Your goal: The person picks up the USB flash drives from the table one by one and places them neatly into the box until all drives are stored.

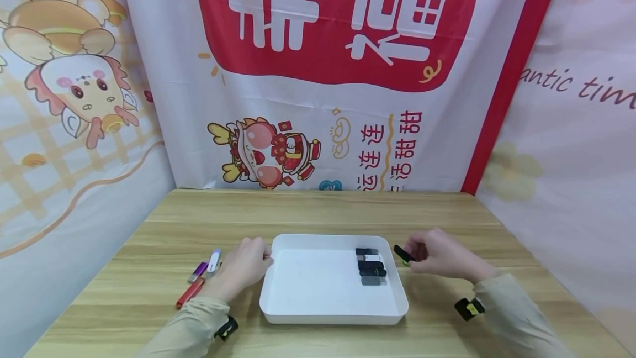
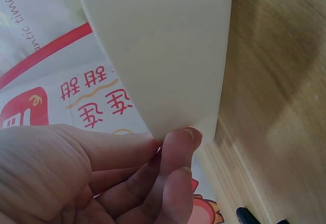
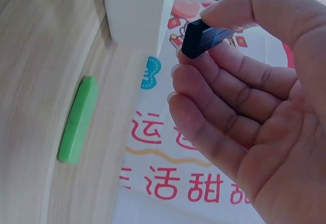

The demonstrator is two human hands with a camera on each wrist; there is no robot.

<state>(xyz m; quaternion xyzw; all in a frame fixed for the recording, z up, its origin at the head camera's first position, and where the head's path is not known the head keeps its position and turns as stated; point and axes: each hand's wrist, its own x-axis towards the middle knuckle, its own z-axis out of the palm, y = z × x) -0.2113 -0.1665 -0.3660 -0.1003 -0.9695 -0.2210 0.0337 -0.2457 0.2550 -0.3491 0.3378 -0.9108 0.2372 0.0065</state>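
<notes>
My left hand (image 1: 245,263) is at the left wall of a white tray (image 1: 333,318); in the left wrist view its thumb and fingertips pinch the tray's edge near a corner. Just off the tray's right side, my right hand (image 1: 437,253) holds a black USB stick (image 3: 201,38) between thumb and index finger, the other fingers loosely bent. Inside the tray, along its right side, several USB sticks (image 1: 372,265) lie in a column, black, white and grey. On the table below my right hand lies a green USB stick (image 3: 78,122).
Left of the tray, partly behind my left forearm, lie a white-and-blue stick (image 1: 214,260), a purple one (image 1: 198,272) and a red one (image 1: 189,293). The wooden table (image 1: 318,209) ends at a printed cloth backdrop (image 1: 169,70), with cloth on both sides too.
</notes>
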